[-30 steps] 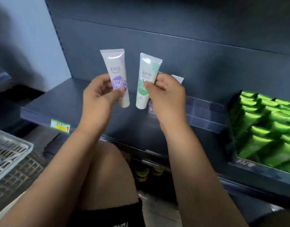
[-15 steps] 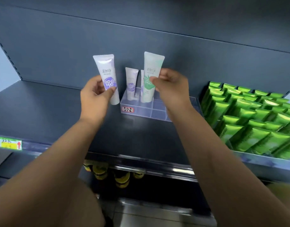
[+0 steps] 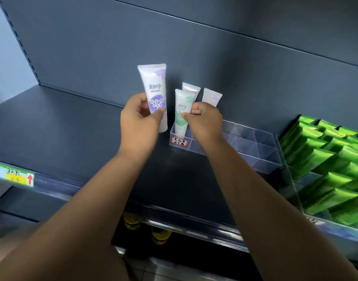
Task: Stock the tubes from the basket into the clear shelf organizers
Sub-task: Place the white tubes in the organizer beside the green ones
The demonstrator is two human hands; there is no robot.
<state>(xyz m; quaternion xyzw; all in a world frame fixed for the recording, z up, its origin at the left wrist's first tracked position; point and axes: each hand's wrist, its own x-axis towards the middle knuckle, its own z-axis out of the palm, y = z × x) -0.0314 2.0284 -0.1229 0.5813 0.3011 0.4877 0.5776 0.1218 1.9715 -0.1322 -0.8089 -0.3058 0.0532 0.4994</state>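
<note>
My left hand (image 3: pixel 140 120) grips a white tube with a purple label (image 3: pixel 154 92), held upright in the air just left of the clear organizer (image 3: pixel 253 147). My right hand (image 3: pixel 204 122) pinches a white tube with a green leaf print (image 3: pixel 182 112), whose lower end stands inside the organizer's front-left compartment. Two more white tubes (image 3: pixel 191 91) (image 3: pixel 212 97) stand upright in the compartments behind it, partly hidden by my right hand. The basket is out of view.
The organizer sits on a dark grey shelf (image 3: pixel 62 122) against a grey back panel. Rows of green packets (image 3: pixel 332 165) fill trays to the right. A yellow price tag (image 3: pixel 15 175) marks the shelf's front edge. Yellow-capped bottles (image 3: pixel 145 228) stand on the shelf below.
My right hand has lowered the green tube into the organizer's front-left compartment. My left hand with the purple tube has stayed raised beside it. The camera has moved closer to the shelf.
</note>
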